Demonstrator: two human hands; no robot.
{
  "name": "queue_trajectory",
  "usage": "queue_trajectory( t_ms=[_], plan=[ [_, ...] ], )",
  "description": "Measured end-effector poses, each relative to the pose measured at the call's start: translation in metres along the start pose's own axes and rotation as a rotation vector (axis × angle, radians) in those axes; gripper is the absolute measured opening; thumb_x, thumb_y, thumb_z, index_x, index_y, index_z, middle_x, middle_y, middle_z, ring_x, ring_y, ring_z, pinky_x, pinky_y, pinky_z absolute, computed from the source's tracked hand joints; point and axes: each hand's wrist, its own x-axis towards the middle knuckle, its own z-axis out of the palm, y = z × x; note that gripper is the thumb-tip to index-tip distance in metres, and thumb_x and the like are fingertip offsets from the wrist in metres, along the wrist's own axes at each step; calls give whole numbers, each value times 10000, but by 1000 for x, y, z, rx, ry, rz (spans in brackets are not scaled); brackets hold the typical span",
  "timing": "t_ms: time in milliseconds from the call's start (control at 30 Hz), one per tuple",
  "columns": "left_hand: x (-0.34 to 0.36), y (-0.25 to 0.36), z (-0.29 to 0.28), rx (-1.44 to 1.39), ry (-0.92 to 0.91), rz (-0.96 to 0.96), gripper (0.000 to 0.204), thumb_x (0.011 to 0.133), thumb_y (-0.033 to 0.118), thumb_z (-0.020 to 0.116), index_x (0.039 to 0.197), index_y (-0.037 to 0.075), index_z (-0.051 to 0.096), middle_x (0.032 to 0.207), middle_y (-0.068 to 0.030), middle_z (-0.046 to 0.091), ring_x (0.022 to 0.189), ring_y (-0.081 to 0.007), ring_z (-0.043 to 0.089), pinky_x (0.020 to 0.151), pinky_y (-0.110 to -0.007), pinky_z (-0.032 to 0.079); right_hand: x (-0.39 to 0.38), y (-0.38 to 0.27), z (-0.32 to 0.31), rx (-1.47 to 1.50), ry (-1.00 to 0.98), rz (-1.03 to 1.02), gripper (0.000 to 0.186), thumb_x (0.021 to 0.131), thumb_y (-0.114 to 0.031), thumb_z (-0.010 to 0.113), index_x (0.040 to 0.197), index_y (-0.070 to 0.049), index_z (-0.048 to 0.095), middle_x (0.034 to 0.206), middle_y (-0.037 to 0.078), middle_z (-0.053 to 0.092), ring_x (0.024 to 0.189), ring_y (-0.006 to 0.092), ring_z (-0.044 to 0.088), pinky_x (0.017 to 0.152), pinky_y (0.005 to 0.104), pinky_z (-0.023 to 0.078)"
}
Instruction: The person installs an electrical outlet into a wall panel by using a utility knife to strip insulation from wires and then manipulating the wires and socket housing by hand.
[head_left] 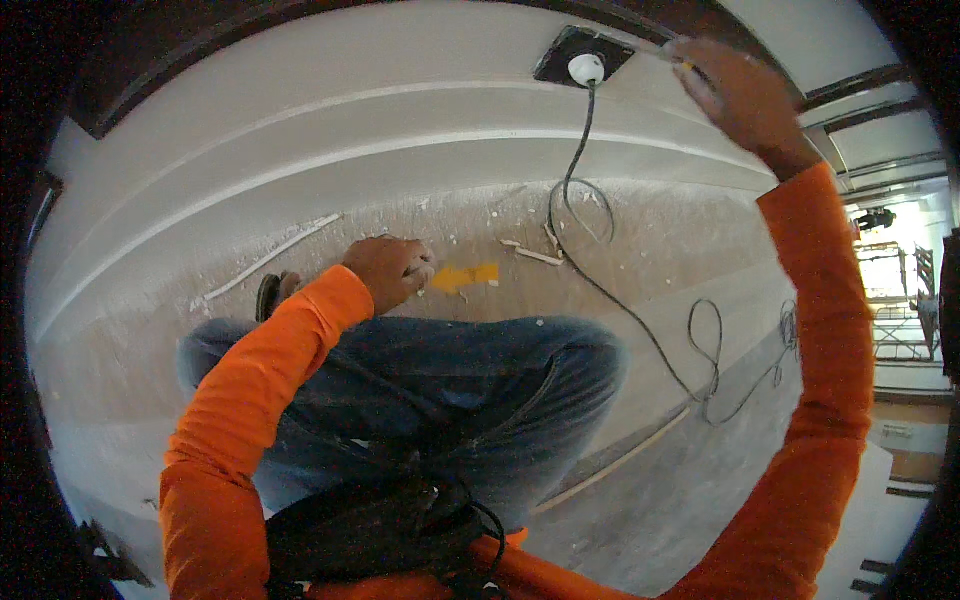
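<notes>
My left hand (388, 270) is low over the dusty floor in front of my knees, fingers curled closed. From its fingertips a flat yellow piece (468, 276), blurred, sticks out to the right. High on the right, my right hand (742, 100) is raised against the white wall, fingers closed around a thin, pale, blurred tool (648, 47) with a bit of yellow at the grip. That tool points left toward a black square wall socket (558, 58). A round white plug (586, 69) sits in the socket, and a dark cable (582, 140) hangs from it.
The cable loops over the floor to a coil (788, 325) on the right. White strips (275, 256) and crumbs lie along the stepped white baseboard (400, 145). My bent legs in jeans (450, 370) and a black bag (370, 530) are close below. Scaffolding (900, 335) stands far right.
</notes>
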Motion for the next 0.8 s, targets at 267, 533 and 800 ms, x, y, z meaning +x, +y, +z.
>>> queue_trajectory(
  t_ms=[267, 533, 800],
  plan=[
    [31, 42, -80, -81, 416, 184, 426, 934, 355, 565, 1289, 121, 589, 934, -154, 705, 833, -373, 678, 770, -467, 534, -35, -91, 52, 1372, 319, 773, 289, 998, -274, 525, 1157, -41, 588, 753, 98, 638, 653, 217, 630, 651, 373, 534],
    [115, 146, -180, 722, 380, 172, 680, 927, 177, 552, 1541, 215, 260, 937, -165, 714, 815, -343, 706, 724, -463, 572, 7, -136, 65, 2626, 982, 901, 218, 1003, -182, 459, 1112, -7, 529, 893, 106, 590, 770, 212, 593, 695, 373, 538],
    [100, 138, -206, 879, 276, 43, 471, 949, 201, 514, 1415, 169, 457, 1042, -198, 701, 915, -345, 706, 786, -451, 571, 8, -140, 60, 2716, 918, 667, 152, 986, -152, 478, 1092, -43, 482, 890, 119, 623, 718, 222, 639, 631, 362, 584]
  ],
)
